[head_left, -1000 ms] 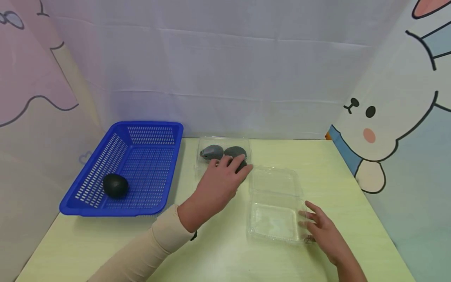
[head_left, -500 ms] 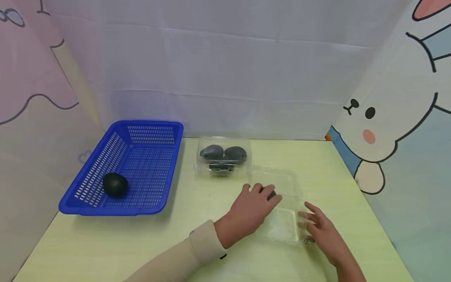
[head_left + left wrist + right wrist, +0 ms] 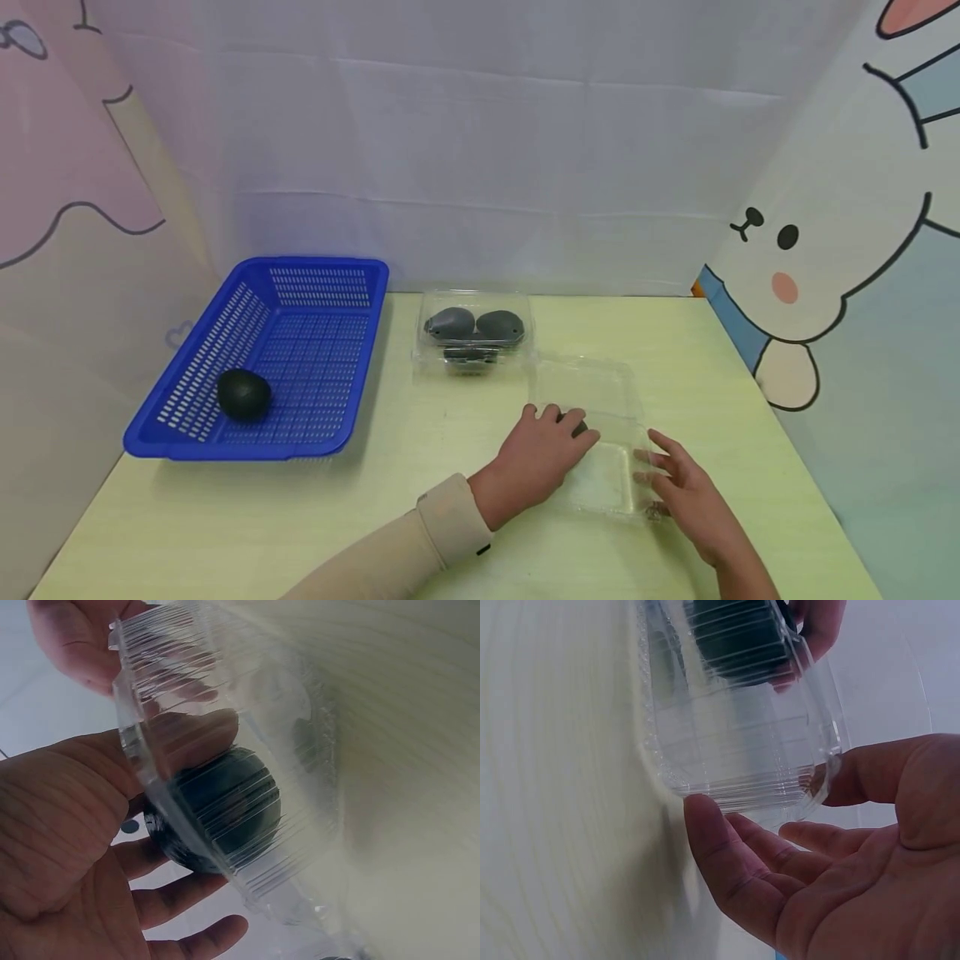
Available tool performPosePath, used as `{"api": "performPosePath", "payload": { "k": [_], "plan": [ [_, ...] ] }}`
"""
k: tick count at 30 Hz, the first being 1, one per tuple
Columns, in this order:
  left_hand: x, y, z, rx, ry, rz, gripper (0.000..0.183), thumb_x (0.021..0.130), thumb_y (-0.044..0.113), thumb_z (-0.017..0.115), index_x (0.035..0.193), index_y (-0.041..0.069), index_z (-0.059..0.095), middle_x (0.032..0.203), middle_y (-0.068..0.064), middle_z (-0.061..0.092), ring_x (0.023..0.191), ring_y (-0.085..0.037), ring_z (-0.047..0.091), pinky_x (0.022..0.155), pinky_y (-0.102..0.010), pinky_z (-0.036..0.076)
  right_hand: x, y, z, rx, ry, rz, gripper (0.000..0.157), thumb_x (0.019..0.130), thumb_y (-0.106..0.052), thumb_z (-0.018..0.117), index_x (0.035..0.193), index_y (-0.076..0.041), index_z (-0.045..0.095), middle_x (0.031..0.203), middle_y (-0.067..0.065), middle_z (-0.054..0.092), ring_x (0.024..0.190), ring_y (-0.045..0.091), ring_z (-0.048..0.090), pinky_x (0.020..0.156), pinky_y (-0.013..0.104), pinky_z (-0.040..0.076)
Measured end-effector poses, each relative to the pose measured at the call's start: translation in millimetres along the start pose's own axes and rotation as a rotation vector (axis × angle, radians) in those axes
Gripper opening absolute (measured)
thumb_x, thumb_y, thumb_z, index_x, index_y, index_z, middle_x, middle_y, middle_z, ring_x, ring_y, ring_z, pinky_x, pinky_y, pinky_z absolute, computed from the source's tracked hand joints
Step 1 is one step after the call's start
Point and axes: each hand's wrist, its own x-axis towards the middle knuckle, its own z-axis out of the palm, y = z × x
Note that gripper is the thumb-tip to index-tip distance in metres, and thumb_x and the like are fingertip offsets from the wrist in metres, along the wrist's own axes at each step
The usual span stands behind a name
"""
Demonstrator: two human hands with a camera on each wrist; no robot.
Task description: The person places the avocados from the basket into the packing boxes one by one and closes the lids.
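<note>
Low in the open clear plastic clamshell container, my left hand grips a dark avocado. In the left wrist view the thumb lies over the fruit and the fingers reach round its far side, seen partly through the ribbed wall. From above, most of that avocado is hidden under the hand. At the container's right end, my right hand holds the wall, thumb at the rim and fingers along the outside, as the right wrist view shows. The container's lid lies folded back on its far side.
A second clear container stands behind, against the back curtain, with several dark avocados in it. At the left is a blue slotted basket with one dark avocado inside. Printed curtains border the pale table.
My left hand has moved from over the rear container to the near one at the right, carrying the avocado, then down into it. My right hand has stayed at the container's end.
</note>
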Motion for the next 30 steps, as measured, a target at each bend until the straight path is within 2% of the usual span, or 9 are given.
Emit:
{"api": "performPosePath", "payload": {
  "k": [5,9,15,21,25,30],
  "plan": [
    [0.8,1.7,2.2,0.021,-0.03,-0.013,0.025,0.104,0.024,0.063,0.129,0.03,0.061,0.129,0.002,0.057,0.102,-0.02,0.059,0.08,-0.04,0.049,0,0,-0.3,-0.001,-0.006,-0.008,0.063,0.107,-0.003,0.046,0.164,-0.006,0.018,0.154,0.032,0.041,0.129,0.037,0.054,0.076,0.036,0.058],
    [1.0,3.5,3.9,0.026,-0.053,-0.018,0.026,0.104,0.022,0.063,0.129,0.03,0.061,0.13,0.001,0.055,0.101,-0.02,0.058,0.083,-0.041,0.049,0,0,-0.6,-0.003,-0.007,-0.014,0.063,0.107,-0.004,0.047,0.164,-0.005,0.018,0.154,0.032,0.041,0.13,0.037,0.053,0.076,0.036,0.058],
    [-2.6,3.1,5.9,0.006,-0.024,-0.008,0.024,0.104,0.022,0.065,0.126,0.029,0.062,0.129,0.0,0.055,0.098,-0.021,0.058,0.082,-0.041,0.05,0,1,-0.5,-0.004,-0.003,-0.012,0.063,0.107,-0.006,0.048,0.164,-0.006,0.019,0.154,0.031,0.041,0.129,0.036,0.053,0.077,0.035,0.058],
    [-3.2,1.3,2.9,-0.033,-0.019,-0.008,0.023,0.105,0.024,0.063,0.127,0.029,0.064,0.13,0.0,0.056,0.102,-0.02,0.06,0.084,-0.041,0.051,-1,0,-0.2,0.009,0.002,-0.011,0.064,0.107,-0.004,0.049,0.164,-0.006,0.02,0.154,0.031,0.041,0.127,0.033,0.054,0.077,0.035,0.058],
    [-5.1,-2.7,-5.2,-0.063,-0.068,-0.002,0.04,0.097,0.035,0.074,0.135,0.03,0.061,0.139,0.0,0.055,0.112,-0.021,0.06,0.09,-0.042,0.05,0,0,0.2,0.007,-0.002,-0.003,0.064,0.107,-0.005,0.049,0.164,-0.006,0.019,0.154,0.031,0.04,0.13,0.035,0.052,0.078,0.035,0.058],
    [-9.6,-14.2,-23.8,-0.114,-0.139,-0.012,0.068,0.087,0.048,0.082,0.146,0.03,0.054,0.147,0.0,0.05,0.123,-0.022,0.056,0.098,-0.043,0.047,1,1,0.0,0.005,0.0,0.012,0.063,0.107,-0.005,0.047,0.164,-0.006,0.019,0.154,0.031,0.04,0.13,0.036,0.053,0.078,0.035,0.058]
  ]
}}
